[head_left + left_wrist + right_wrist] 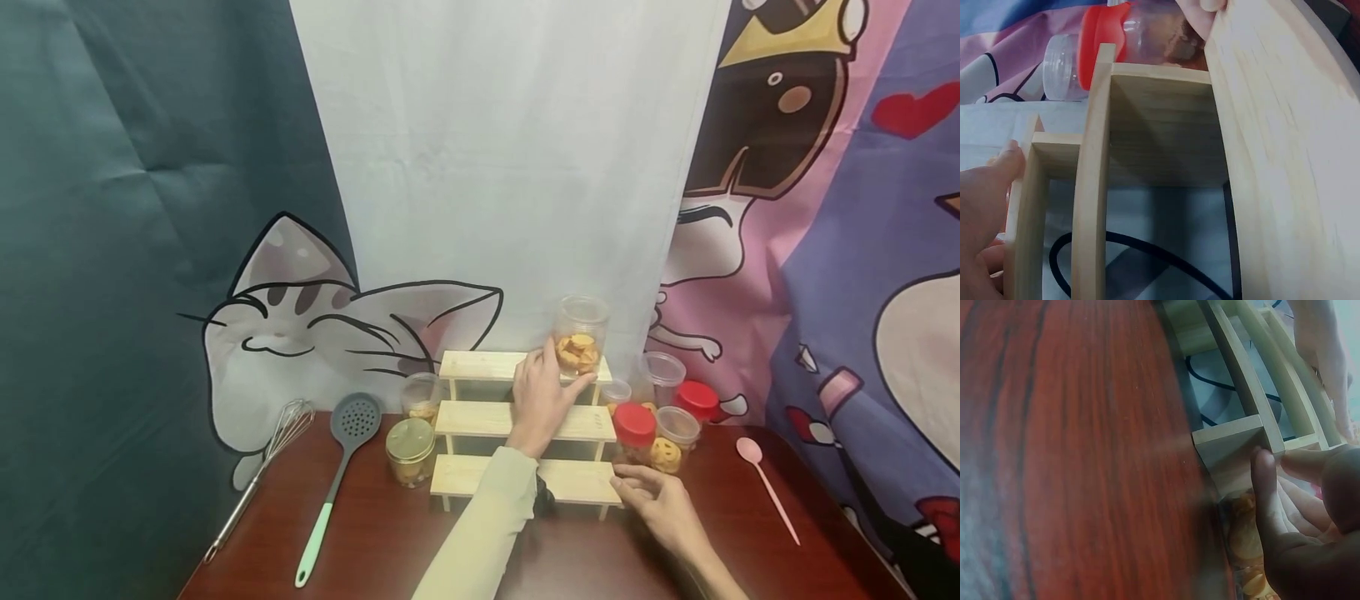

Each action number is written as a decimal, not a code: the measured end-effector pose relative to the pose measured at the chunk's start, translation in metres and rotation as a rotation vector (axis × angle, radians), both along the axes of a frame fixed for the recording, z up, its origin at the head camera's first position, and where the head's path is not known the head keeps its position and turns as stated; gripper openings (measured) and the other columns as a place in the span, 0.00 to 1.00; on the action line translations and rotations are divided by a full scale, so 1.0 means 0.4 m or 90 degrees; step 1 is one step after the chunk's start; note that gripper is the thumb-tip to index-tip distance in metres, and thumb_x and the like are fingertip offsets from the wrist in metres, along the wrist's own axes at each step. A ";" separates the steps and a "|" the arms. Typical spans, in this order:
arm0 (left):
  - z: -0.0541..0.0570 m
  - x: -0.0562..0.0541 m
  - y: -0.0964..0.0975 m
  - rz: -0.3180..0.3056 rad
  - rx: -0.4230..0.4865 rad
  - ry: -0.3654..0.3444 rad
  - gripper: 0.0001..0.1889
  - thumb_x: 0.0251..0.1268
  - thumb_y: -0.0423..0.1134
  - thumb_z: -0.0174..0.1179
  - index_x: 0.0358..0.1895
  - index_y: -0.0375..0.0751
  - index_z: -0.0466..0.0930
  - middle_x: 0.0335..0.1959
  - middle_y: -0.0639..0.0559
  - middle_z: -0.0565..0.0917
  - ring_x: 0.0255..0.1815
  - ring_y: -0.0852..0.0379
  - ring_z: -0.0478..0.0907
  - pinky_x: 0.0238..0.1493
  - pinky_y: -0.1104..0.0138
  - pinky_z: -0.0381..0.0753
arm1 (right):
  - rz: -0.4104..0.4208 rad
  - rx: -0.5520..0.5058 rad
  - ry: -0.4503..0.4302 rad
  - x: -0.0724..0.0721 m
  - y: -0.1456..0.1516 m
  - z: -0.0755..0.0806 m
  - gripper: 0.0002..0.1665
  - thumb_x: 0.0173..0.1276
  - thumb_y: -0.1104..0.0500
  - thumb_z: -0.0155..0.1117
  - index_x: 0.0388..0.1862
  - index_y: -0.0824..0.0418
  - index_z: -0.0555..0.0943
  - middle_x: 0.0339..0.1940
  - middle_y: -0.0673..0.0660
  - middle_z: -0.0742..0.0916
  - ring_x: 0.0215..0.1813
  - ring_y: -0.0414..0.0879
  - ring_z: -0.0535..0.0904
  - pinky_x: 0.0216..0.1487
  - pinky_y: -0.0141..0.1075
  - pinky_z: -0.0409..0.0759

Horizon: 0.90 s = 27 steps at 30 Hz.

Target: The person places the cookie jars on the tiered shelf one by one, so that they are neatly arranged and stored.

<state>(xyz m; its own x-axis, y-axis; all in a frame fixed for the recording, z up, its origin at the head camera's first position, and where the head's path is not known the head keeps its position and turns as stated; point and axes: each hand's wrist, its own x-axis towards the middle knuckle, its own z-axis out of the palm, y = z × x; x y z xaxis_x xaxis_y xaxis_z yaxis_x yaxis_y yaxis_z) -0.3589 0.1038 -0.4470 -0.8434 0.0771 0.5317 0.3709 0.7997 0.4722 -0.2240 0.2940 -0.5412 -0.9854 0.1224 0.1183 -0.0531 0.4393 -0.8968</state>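
Note:
A three-tier wooden display rack (480, 419) stands on the table. At the right end of its top tier is a clear lidless jar (581, 310) with golden biscuits in the bottom. My left hand (538, 404) reaches over the lower tiers and holds this jar low down, between thumb and fingers. In the left wrist view that hand (985, 215) lies by the top tier's edge; the jar is hidden there. My right hand (666, 510) pinches the right end of the bottom tier. The right wrist view shows its thumb (1265, 481) and forefinger at the board's corner.
Right of the rack cluster several jars, including a red-lidded jar (634, 425) and a biscuit jar (677, 427). A pink spoon (767, 487) lies farther right. Left are a gold-lidded jar (411, 450), a slotted turner (356, 421) and a whisk (262, 471). Printed cloth (517, 167) hangs behind.

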 end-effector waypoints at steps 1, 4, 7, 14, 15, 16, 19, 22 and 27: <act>0.002 0.000 -0.001 0.000 0.000 -0.004 0.53 0.62 0.74 0.70 0.82 0.44 0.65 0.69 0.45 0.85 0.72 0.50 0.80 0.75 0.56 0.78 | 0.000 0.001 0.001 0.000 -0.001 0.000 0.21 0.72 0.55 0.78 0.59 0.63 0.89 0.43 0.60 0.95 0.40 0.37 0.90 0.41 0.29 0.85; 0.003 0.003 -0.006 -0.014 0.019 -0.022 0.57 0.61 0.73 0.71 0.84 0.42 0.62 0.73 0.44 0.81 0.75 0.49 0.77 0.78 0.55 0.76 | 0.002 -0.006 -0.001 -0.002 -0.003 0.000 0.21 0.72 0.55 0.78 0.59 0.63 0.89 0.43 0.60 0.95 0.40 0.37 0.90 0.42 0.29 0.85; 0.002 0.010 -0.025 -0.068 0.101 -0.028 0.57 0.63 0.67 0.75 0.86 0.42 0.58 0.78 0.44 0.76 0.78 0.47 0.74 0.80 0.53 0.74 | 0.003 -0.013 -0.009 -0.004 -0.001 -0.005 0.22 0.72 0.55 0.78 0.60 0.64 0.89 0.44 0.60 0.95 0.41 0.37 0.90 0.42 0.29 0.85; 0.018 0.043 -0.150 -0.195 0.254 0.040 0.34 0.70 0.47 0.75 0.75 0.42 0.74 0.71 0.45 0.82 0.72 0.46 0.80 0.73 0.53 0.82 | 0.001 -0.033 -0.017 -0.006 0.004 -0.012 0.23 0.73 0.55 0.77 0.61 0.64 0.88 0.46 0.62 0.94 0.42 0.36 0.90 0.44 0.28 0.85; 0.018 0.049 -0.177 -0.198 0.255 0.052 0.32 0.70 0.46 0.75 0.73 0.42 0.76 0.69 0.45 0.84 0.70 0.46 0.81 0.72 0.52 0.83 | 0.000 -0.035 -0.018 -0.006 0.004 -0.013 0.23 0.73 0.55 0.77 0.61 0.65 0.87 0.46 0.62 0.94 0.42 0.36 0.90 0.44 0.28 0.85; 0.016 0.056 -0.204 -0.196 0.254 0.061 0.30 0.70 0.46 0.74 0.71 0.41 0.78 0.68 0.46 0.85 0.69 0.46 0.82 0.71 0.52 0.83 | 0.000 -0.036 -0.019 -0.006 0.004 -0.015 0.23 0.73 0.55 0.77 0.62 0.65 0.87 0.46 0.62 0.94 0.42 0.37 0.90 0.44 0.28 0.85; 0.008 0.075 -0.295 -0.177 0.249 0.083 0.27 0.69 0.45 0.76 0.68 0.40 0.81 0.65 0.47 0.87 0.67 0.46 0.83 0.70 0.51 0.84 | 0.001 -0.034 -0.022 -0.006 0.004 -0.016 0.24 0.73 0.54 0.77 0.62 0.65 0.87 0.46 0.62 0.94 0.41 0.37 0.90 0.44 0.28 0.86; -0.007 0.086 -0.391 -0.150 0.259 0.080 0.27 0.68 0.44 0.77 0.67 0.40 0.81 0.65 0.46 0.87 0.67 0.44 0.84 0.71 0.48 0.83 | -0.004 -0.030 -0.020 -0.007 0.004 -0.018 0.23 0.73 0.54 0.77 0.61 0.65 0.87 0.44 0.61 0.95 0.41 0.37 0.90 0.43 0.29 0.86; -0.047 0.089 -0.540 -0.088 0.268 0.043 0.31 0.69 0.45 0.77 0.71 0.41 0.78 0.67 0.46 0.86 0.69 0.41 0.83 0.74 0.46 0.80 | -0.002 -0.034 -0.024 -0.005 0.000 -0.017 0.23 0.74 0.54 0.76 0.62 0.65 0.87 0.44 0.61 0.94 0.40 0.37 0.90 0.43 0.29 0.85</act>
